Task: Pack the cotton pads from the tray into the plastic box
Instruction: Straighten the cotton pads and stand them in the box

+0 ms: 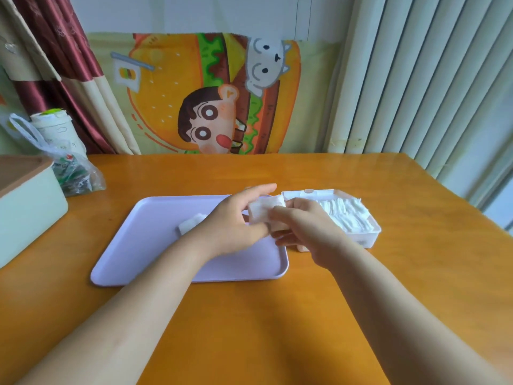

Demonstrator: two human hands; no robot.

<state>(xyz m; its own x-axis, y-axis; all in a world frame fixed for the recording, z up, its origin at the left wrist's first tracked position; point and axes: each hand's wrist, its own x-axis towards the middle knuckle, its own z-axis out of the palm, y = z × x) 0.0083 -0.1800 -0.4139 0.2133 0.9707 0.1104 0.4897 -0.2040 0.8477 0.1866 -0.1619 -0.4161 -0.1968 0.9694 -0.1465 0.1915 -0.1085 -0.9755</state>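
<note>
Cotton pads (267, 211), white squares, sit pinched by left hand (236, 220) and right hand (305, 226).

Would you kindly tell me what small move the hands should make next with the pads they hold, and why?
Probably shift the stack of cotton pads rightward and lower it into the plastic box. The left hand and the right hand both grip it over the tray, at its right edge. The open box lies beside it, already holding packed pads. One loose pad waits on the tray.
</note>
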